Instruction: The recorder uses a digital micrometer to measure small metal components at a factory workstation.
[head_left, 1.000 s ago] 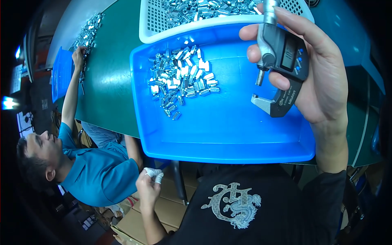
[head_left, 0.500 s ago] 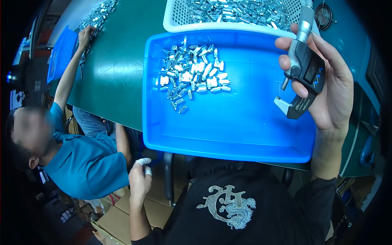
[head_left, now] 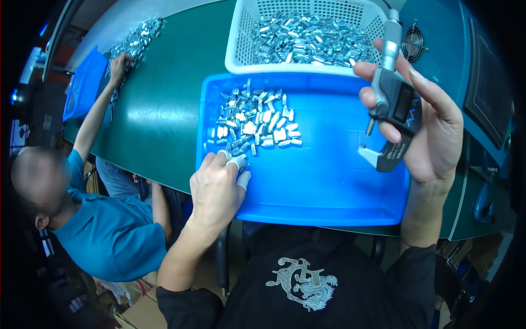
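A blue plastic tray (head_left: 329, 214) lies before me, with a heap of small shiny metal hex-shaped pieces (head_left: 268, 118) in its left part. My left hand (head_left: 215, 183) reaches over the tray's near left side. White finger covers are on its thumb and a finger, and the slightly bent fingertips are at the near edge of the heap; I see no piece between them. Raised over the tray's right end, my right hand (head_left: 435, 137) is wrapped round a digital micrometer (head_left: 392, 101). The micrometer's jaw points down and left, with nothing in its gap.
Behind the tray stands a white perforated basket (head_left: 235, 55) full of similar metal pieces. On the left a co-worker in a teal shirt (head_left: 118, 236) reaches to another metal heap (head_left: 139, 41) beside a blue bin (head_left: 85, 85). A round fan grille (head_left: 412, 41) is at the right.
My left hand has moved up from beside the tray to the heap inside it. The micrometer appears slightly farther left, and the view has shifted so more of the white basket shows.
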`<act>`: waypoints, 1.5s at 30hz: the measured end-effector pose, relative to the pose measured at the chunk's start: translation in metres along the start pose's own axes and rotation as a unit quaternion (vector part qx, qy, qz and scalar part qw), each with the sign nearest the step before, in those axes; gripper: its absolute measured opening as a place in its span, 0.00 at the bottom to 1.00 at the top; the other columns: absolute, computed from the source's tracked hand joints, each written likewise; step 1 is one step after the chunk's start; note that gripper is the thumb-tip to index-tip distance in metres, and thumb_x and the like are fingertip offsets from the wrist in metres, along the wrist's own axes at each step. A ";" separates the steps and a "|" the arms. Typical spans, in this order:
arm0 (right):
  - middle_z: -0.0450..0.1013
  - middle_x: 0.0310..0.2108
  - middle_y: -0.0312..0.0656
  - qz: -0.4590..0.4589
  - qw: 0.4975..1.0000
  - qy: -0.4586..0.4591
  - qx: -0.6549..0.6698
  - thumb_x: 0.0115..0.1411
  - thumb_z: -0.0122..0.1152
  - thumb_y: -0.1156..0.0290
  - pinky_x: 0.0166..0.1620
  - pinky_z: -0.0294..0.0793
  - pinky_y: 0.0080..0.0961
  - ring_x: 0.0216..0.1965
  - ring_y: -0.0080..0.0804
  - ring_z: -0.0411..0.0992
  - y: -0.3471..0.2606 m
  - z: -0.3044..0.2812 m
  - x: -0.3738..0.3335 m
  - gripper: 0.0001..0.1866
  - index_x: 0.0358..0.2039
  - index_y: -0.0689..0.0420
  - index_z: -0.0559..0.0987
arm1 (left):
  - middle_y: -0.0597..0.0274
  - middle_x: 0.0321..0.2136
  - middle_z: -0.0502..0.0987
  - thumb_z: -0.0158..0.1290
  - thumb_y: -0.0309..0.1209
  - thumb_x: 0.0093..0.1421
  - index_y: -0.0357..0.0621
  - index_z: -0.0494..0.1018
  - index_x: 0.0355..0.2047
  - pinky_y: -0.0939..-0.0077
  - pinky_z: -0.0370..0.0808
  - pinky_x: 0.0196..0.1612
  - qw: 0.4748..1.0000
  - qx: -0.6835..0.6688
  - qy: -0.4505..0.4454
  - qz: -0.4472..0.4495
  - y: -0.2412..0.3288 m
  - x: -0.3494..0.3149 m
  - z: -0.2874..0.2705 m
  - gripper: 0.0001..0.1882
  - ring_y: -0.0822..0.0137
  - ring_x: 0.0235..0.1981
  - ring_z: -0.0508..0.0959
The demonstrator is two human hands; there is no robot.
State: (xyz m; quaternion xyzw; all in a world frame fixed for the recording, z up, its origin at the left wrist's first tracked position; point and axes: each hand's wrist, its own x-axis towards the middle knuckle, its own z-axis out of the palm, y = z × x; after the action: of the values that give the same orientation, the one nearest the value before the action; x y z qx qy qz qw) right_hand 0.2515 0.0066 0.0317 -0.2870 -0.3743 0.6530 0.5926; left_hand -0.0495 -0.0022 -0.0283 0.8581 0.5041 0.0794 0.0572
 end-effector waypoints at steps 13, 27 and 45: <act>0.73 0.35 0.52 0.038 0.996 0.069 0.050 0.67 0.37 0.57 0.14 0.71 0.12 0.29 0.28 0.76 0.012 0.000 0.003 0.24 0.53 0.65 0.64 | 0.59 0.25 0.74 0.64 0.28 0.43 0.44 0.78 0.27 0.67 0.72 0.32 0.996 0.050 -0.064 0.024 0.026 0.023 -0.001 0.09 0.58 0.29 0.74; 0.72 0.36 0.50 -0.002 0.989 0.097 0.111 0.67 0.36 0.57 0.19 0.74 0.16 0.31 0.28 0.75 0.012 -0.004 -0.001 0.24 0.53 0.64 0.64 | 0.52 0.36 0.78 0.53 0.21 0.57 0.36 0.72 0.46 0.72 0.76 0.41 0.654 -0.753 -0.015 -0.068 0.094 0.068 0.000 0.15 0.63 0.36 0.79; 0.73 0.33 0.46 0.008 0.989 0.106 0.103 0.68 0.33 0.53 0.18 0.71 0.14 0.30 0.26 0.75 0.016 0.002 -0.002 0.26 0.52 0.62 0.65 | 0.51 0.37 0.78 0.54 0.19 0.56 0.32 0.72 0.44 0.70 0.81 0.34 0.624 -0.776 -0.037 -0.080 0.091 0.064 0.004 0.15 0.64 0.35 0.79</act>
State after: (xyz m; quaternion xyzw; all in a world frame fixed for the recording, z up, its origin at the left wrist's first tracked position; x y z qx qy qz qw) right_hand 0.2410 0.0045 0.0195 -0.2953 -0.2379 0.6581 0.6504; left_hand 0.0595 0.0097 -0.0111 0.4541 0.3191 0.4043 0.7270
